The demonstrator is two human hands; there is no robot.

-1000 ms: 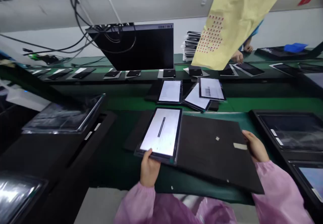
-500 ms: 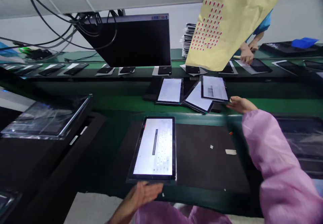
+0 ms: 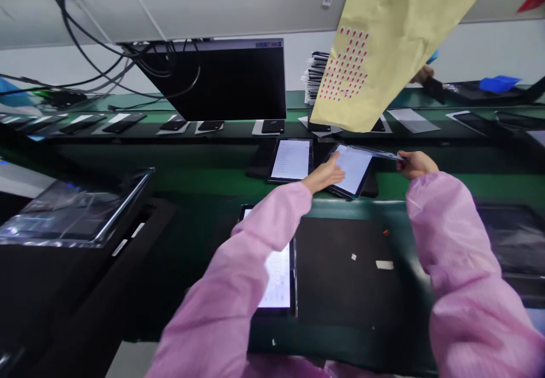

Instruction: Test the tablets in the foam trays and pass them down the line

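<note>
In my right hand [image 3: 418, 165] is the near right edge of a thin tablet [image 3: 377, 152], lifted and turned so that I see it almost edge-on. Beneath it lies another tablet with a lit white screen [image 3: 355, 169], slanted on the green bench. My left hand [image 3: 324, 175] reaches over this lower tablet's left side, its thumb raised and fingers stretched; whether it touches the screen I cannot tell. Left of that hand rests a tablet showing a list [image 3: 291, 159]. Under my left sleeve, a tablet with an on-screen keyboard [image 3: 279, 278] is partly covered.
A dark monitor [image 3: 225, 80] and a yellow sheet with red arrows [image 3: 347, 66] hang ahead. Behind runs a shelf with several dark devices on white sheets [image 3: 123, 124]. Plastic-wrapped panels [image 3: 76, 210] stand at left. Paper scraps [image 3: 384, 265] lie on the black mat [image 3: 340, 298].
My left hand has moved from the near bench edge up to the far tablets. The tablet in my right hand has been raised and tilted from face-up to nearly edge-on.
</note>
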